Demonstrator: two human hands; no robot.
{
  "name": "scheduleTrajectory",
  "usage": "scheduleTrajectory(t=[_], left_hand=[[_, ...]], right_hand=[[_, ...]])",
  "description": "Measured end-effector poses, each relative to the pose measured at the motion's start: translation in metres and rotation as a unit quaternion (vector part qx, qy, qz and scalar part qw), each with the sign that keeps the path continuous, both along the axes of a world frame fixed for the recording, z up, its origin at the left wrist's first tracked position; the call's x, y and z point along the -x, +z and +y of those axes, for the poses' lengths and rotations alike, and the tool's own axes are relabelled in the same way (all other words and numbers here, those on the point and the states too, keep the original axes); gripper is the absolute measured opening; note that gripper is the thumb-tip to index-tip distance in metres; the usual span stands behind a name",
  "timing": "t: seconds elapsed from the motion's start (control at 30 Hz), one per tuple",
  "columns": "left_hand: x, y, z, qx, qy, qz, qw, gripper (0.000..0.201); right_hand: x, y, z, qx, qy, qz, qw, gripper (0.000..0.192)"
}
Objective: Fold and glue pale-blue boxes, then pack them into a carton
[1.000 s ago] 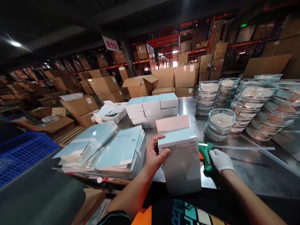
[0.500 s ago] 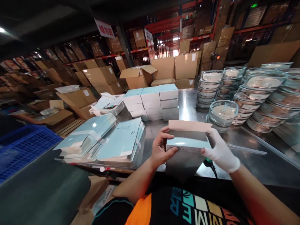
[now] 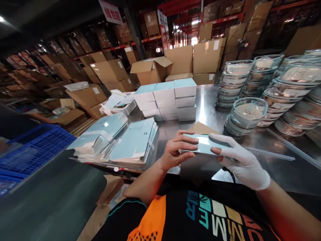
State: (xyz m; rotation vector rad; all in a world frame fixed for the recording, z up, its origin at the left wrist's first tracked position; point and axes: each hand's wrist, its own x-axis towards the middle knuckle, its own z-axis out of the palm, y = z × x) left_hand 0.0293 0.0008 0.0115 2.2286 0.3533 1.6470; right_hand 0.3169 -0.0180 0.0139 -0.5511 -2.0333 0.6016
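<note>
A small light-blue cardboard box (image 3: 204, 141) is between my hands, just over the near edge of the metal table. My bare left hand (image 3: 177, 147) grips its left end, fingers over the top and thumb along the near edge. On the right end is my right hand (image 3: 242, 160), in a white glove with bare fingertips, closed around that end. A brown flap (image 3: 202, 128) shows behind the box. Left of my hands lie flat light-blue carton blanks (image 3: 134, 139) in stacks, and finished boxes (image 3: 164, 95) are piled farther back.
Stacked glass bowls (image 3: 247, 112) stand on the right of the metal table (image 3: 209, 112). Clear plastic strips (image 3: 271, 153) lie nearby. A white basket (image 3: 129, 106) sits behind the blanks. Blue plastic crates (image 3: 47, 147) are at far left; large cartons (image 3: 205, 58) stand behind.
The box has tipped, so its blue face turns up and the raised brown flap sits lower behind it. My left fingers now lie across the top. The view has shifted slightly.
</note>
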Motion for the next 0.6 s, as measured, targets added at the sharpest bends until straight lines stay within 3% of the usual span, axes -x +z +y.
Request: scheduleTrajectory(t=[0.1,0.2,0.27,0.33,0.4,0.47,0.53,0.6], left_hand=[[0.006,0.024,-0.002,0.001,0.031,0.127,0.991,0.026],[0.001,0.058,-0.011,-0.002,0.077,0.324,0.943,0.050],[-0.002,0.076,-0.018,0.000,0.080,0.419,0.905,0.064],[0.001,0.089,-0.019,0.009,0.097,0.438,0.894,0.066],[0.014,0.094,-0.008,0.035,0.165,0.318,0.933,0.072],[0.027,0.091,0.012,0.062,0.236,0.047,0.969,0.092],[0.029,0.078,0.035,0.119,0.229,-0.235,0.937,0.107],[0.010,0.054,0.053,0.265,0.138,-0.390,0.871,0.096]], right_hand=[[0.009,-0.001,-0.001,-0.057,-0.037,-0.014,0.998,0.057],[0.026,0.004,-0.005,-0.145,-0.051,-0.048,0.987,0.077],[0.029,0.008,-0.002,-0.148,-0.033,-0.076,0.986,0.091],[0.016,0.010,0.010,-0.129,-0.045,-0.093,0.986,0.090],[-0.016,0.006,0.036,-0.127,-0.135,-0.092,0.978,0.075],[-0.057,-0.001,0.071,-0.110,-0.308,-0.100,0.940,0.065],[-0.096,-0.012,0.106,-0.057,-0.441,-0.159,0.881,0.064],[-0.123,-0.023,0.133,-0.027,-0.491,-0.236,0.838,0.061]])
